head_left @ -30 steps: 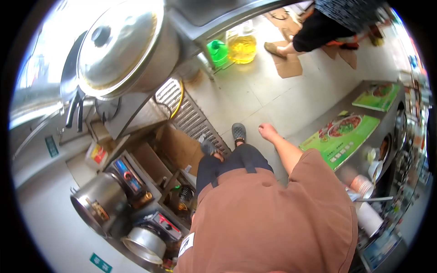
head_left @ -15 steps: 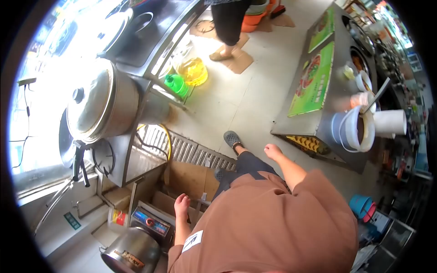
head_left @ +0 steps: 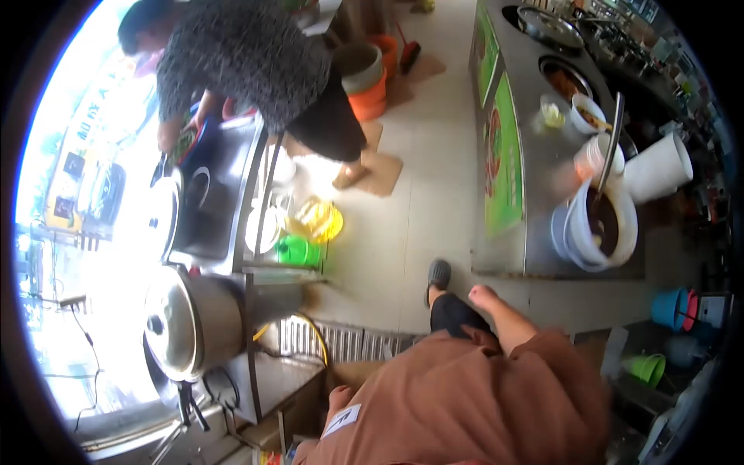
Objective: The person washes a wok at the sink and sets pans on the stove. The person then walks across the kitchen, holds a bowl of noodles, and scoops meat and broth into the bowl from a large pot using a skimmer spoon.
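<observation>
The right hand [head_left: 483, 297] is loosely curled, nothing seen held; the left hand's [head_left: 339, 397] fingers cannot be made out. The bucket [head_left: 575, 231] could be tipped if its long handle [head_left: 611, 143] were bumped.

No lettering can be read surely on the window sign [head_left: 93, 128], green counter panel [head_left: 504, 159] or white shirt patch [head_left: 342, 419].
</observation>
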Available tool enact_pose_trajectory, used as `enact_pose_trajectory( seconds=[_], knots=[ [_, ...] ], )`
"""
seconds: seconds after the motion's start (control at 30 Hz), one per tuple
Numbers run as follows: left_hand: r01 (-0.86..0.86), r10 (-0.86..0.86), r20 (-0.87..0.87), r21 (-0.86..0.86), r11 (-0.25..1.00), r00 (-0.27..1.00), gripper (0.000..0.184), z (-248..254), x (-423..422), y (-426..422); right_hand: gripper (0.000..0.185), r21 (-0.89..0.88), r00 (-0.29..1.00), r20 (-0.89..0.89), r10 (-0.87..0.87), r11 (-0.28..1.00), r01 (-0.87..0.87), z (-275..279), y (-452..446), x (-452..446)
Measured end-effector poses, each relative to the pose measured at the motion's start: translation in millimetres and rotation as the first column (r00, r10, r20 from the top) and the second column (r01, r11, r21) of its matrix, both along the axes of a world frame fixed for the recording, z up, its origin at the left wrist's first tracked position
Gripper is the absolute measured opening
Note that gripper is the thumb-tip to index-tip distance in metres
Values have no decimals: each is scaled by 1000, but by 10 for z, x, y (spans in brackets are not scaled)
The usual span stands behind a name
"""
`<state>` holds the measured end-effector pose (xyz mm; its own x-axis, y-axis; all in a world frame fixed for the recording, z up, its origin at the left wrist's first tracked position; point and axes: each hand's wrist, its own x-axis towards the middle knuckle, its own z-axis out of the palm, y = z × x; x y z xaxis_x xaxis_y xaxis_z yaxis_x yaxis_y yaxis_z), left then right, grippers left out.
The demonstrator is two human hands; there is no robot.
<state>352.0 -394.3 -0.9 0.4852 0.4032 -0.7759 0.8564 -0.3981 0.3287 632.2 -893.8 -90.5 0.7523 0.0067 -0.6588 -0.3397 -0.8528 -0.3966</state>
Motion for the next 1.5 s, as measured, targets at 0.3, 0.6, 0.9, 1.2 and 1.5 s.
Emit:
enact_pose_trajectory(
  seconds=[0.3,0.6,0.9,1.2,1.5],
  knots=[
    [-209,270,150,-333,919,951,35,214,2938,-393,28,161,994,102,44,985,-60,505,143,2344],
    [190,-168,107,-241,952,980,32,-113,5444,-605,27,48,993,-20,115,992,-114,382,-457,3716],
    [928,-972,228,371,35,-54,15,-1227,8160,-466,31,-60,990,77,-121,990,125,767,-999,5465],
    [487,-442,274,-126,864,854,18,-562,10682,-1764,29,109,953,96,-289,954,278,663,-1453,8158],
    [527,-525,52,-45,848,849,21,-574,12378,-2426,27,59,979,202,8,998,-21,1220,-2324,11246]
  ],
)
